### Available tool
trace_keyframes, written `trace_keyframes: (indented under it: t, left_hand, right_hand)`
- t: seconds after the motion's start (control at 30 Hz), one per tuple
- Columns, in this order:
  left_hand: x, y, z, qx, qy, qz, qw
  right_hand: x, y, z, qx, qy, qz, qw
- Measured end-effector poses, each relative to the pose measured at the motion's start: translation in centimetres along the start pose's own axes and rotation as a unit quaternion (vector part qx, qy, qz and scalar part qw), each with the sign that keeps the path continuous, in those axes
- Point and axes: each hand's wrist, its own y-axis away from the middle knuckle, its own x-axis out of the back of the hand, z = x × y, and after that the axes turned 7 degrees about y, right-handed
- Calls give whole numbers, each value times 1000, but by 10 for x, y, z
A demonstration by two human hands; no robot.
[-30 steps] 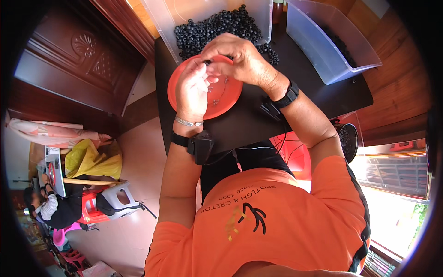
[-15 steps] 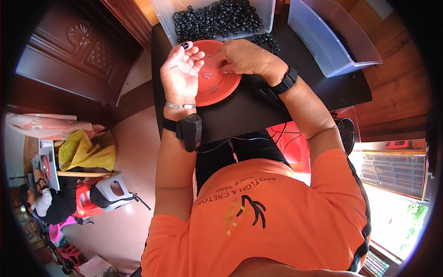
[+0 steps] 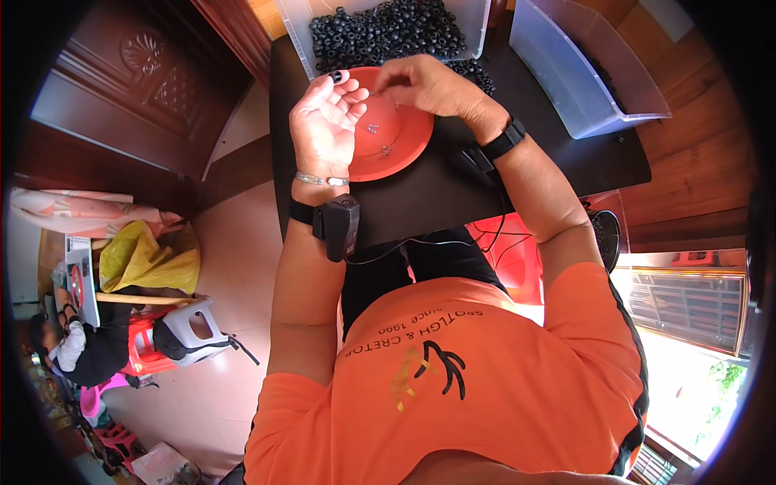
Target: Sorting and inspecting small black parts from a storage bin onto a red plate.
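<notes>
My left hand (image 3: 323, 121) is turned palm up over the left side of an orange-red plate (image 3: 408, 149). Its thumb and forefinger pinch a small black ring-shaped piece (image 3: 336, 77); the other fingers curl loosely. Over the plate's far right part is my right hand (image 3: 428, 85), its fingers drawn together in a pinch. Motion smears those fingertips, and whatever they hold is too small to make out. Small shiny metal bits (image 3: 372, 129) lie in little clusters on the plate. Just beyond the plate, a clear plastic bin (image 3: 297, 36) holds a heap of black ring-shaped pieces (image 3: 388, 36).
Some black pieces (image 3: 478, 77) spill beside the bin on the dark table (image 3: 453, 194). A second clear bin (image 3: 566, 105) stands at the right. A cable (image 3: 436, 244) runs below the table edge. Far left, another person (image 3: 89, 352) sits near a grey-and-red chair (image 3: 190, 331).
My right hand has lifted away from the plate's middle toward its far edge. My left hand has shifted slightly right, still pinching the black piece.
</notes>
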Motion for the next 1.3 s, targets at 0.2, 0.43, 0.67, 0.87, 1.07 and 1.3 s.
trace_keyframes:
  t: [0.2, 0.43, 0.67, 0.87, 1.07, 1.3]
  left_hand:
    - [1, 1, -4, 26, -18, -11, 999]
    - [-4, 4, -9, 54, -30, -37, 997]
    - [-1, 2, -9, 51, -32, -30, 998]
    - [-5, 4, -9, 54, -30, -33, 998]
    - [-5, 5, -13, 87, -26, -38, 995]
    - [-5, 6, -12, 99, -32, -37, 994]
  right_hand:
    - [3, -4, 8, -21, -339, 11, 941]
    - [-1, -2, 0, 2, -355, 37, 934]
    - [-2, -3, -5, 13, -302, 26, 953]
    - [3, -2, -3, 21, -306, 43, 951]
    - [5, 0, -12, 32, -289, 111, 950]
    - [-1, 1, -21, 99, -151, 136, 974]
